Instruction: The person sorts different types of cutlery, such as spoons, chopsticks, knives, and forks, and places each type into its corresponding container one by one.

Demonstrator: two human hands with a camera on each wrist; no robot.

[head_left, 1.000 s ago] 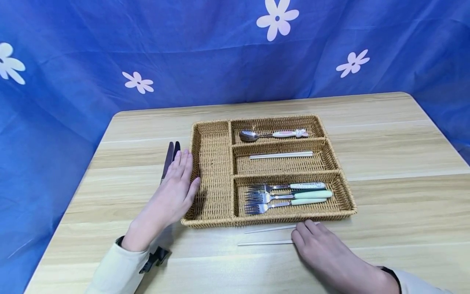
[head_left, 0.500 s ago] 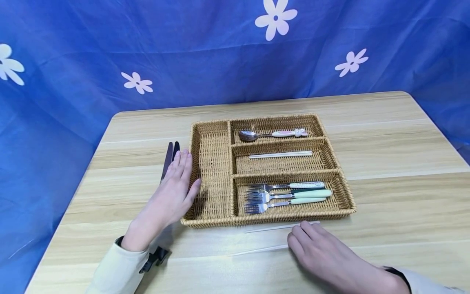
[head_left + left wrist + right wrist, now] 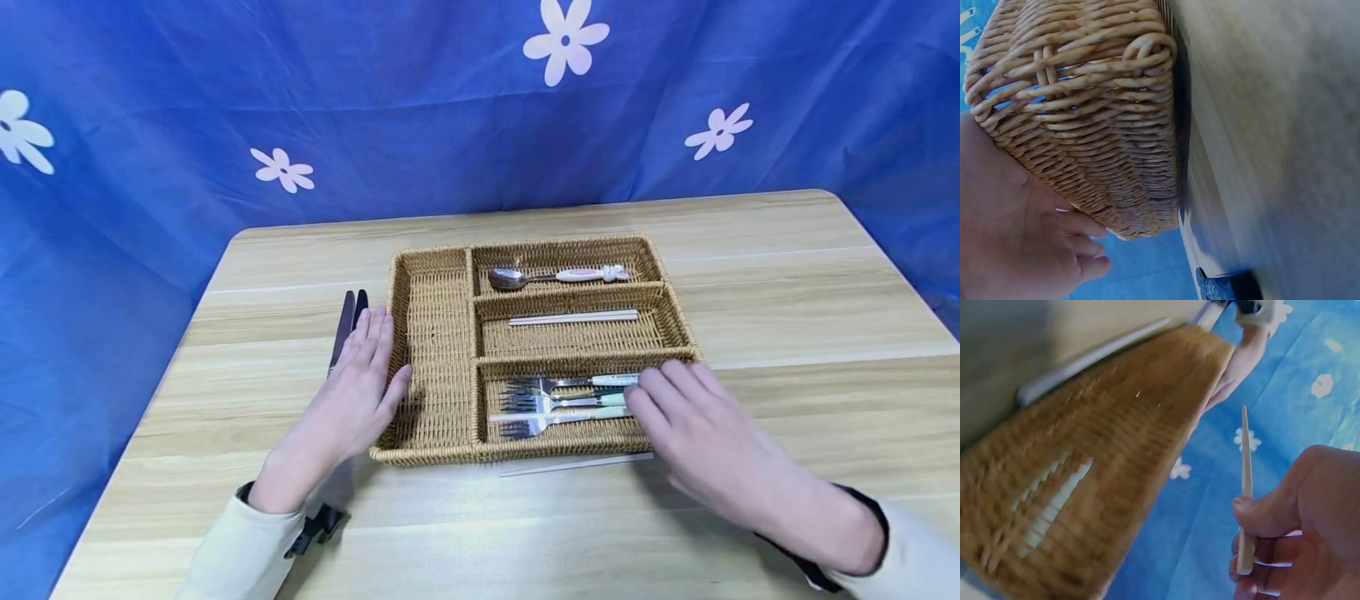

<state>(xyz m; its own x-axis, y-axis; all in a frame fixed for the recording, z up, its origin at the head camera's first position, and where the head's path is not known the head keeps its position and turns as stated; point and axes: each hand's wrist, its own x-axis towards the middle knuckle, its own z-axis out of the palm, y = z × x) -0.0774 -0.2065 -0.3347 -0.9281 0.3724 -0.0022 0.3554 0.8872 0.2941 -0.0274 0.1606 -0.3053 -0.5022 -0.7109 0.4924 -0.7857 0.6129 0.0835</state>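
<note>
My right hand (image 3: 697,433) pinches a white chopstick (image 3: 1246,475) between thumb and fingers near its thick end. In the head view that chopstick overlaps the front compartment of a woven cutlery tray (image 3: 435,456), where several forks (image 3: 538,402) with white and green handles lie. Flat along the tray's left rim lies my left hand (image 3: 348,396), fingers straight and thumb over the edge. A second white chopstick (image 3: 576,465) lies on the table just in front of the tray. The middle compartment holds a pair of white chopsticks (image 3: 573,317).
A spoon (image 3: 510,277) with a white animal-topped handle lies in the tray's back compartment. Two dark-bladed knives (image 3: 345,325) lie on the table left of the tray, partly hidden by my left hand. A blue flowered cloth (image 3: 420,108) hangs behind the table.
My right hand has lifted the nearer chopstick off the table and brought it up over the fork compartment. My left hand has stayed at the tray's left rim.
</note>
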